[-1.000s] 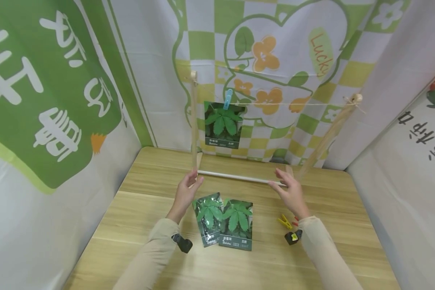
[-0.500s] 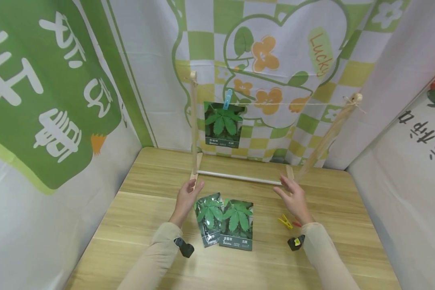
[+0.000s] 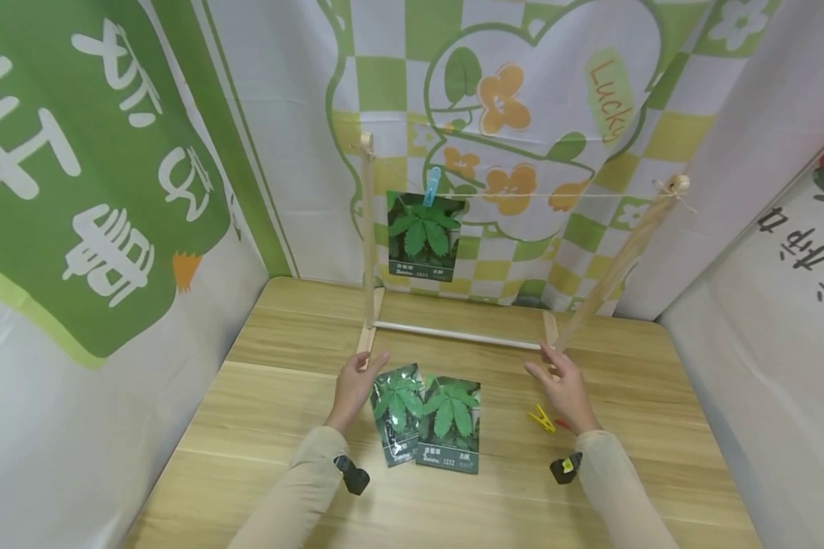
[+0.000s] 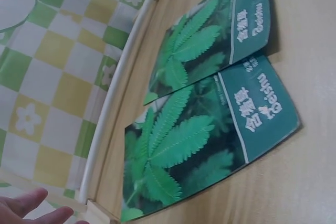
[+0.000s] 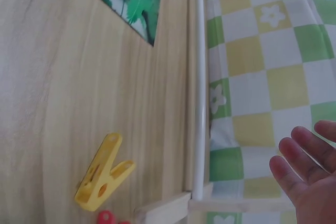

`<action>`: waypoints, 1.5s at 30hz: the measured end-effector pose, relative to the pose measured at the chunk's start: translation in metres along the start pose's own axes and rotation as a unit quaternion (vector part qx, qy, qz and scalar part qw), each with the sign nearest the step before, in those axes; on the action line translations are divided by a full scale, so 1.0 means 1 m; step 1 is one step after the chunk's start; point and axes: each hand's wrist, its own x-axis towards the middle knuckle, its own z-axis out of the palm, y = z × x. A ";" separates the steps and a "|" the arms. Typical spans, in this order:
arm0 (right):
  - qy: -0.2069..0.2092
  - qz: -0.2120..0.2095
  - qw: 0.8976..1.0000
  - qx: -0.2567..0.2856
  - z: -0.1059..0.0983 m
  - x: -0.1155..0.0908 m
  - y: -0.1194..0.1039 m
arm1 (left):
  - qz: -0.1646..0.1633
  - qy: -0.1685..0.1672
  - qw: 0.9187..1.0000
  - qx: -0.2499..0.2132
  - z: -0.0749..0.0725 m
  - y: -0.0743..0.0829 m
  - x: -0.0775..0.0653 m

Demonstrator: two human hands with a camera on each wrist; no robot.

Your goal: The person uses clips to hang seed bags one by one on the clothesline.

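My left hand (image 3: 352, 390) hovers by the near end of the stand's left foot, with fingers loosely extended and holding nothing. On the other side, my right hand (image 3: 567, 389) is close to the right foot, fingers spread and also holding nothing. The wooden stand (image 3: 368, 236) has two uprights, a white rod (image 3: 453, 334) low between them and a string (image 3: 556, 196) across the top. From the string hangs a seed packet (image 3: 424, 240) with a green leaf picture, gripped by a blue clothespin (image 3: 432, 187). Two similar packets, one left (image 3: 395, 412) and one right (image 3: 449, 423), overlap on the table.
Near my right hand lie a yellow clothespin (image 5: 100, 174) and a red clothespin (image 5: 106, 217), the red one mostly hidden. A checked curtain (image 3: 494, 99) hangs right behind the stand at the back edge of the wooden table (image 3: 261, 427).
Both hands have drawn back toward me from the stand's base, the right one leaving the end of the white rod. The stand and packets stay about where they were.
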 end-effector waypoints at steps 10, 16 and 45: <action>-0.005 0.036 0.999 -0.015 -0.005 -0.006 0.021 | -0.018 -0.002 1.000 0.024 0.003 -0.009 -0.003; -0.016 0.071 0.997 -0.025 -0.009 -0.014 0.031 | -0.026 -0.006 0.999 0.032 0.007 -0.016 -0.005; -0.121 0.170 0.974 -0.085 -0.027 -0.038 0.075 | -0.007 -0.002 0.986 0.167 0.025 -0.028 -0.010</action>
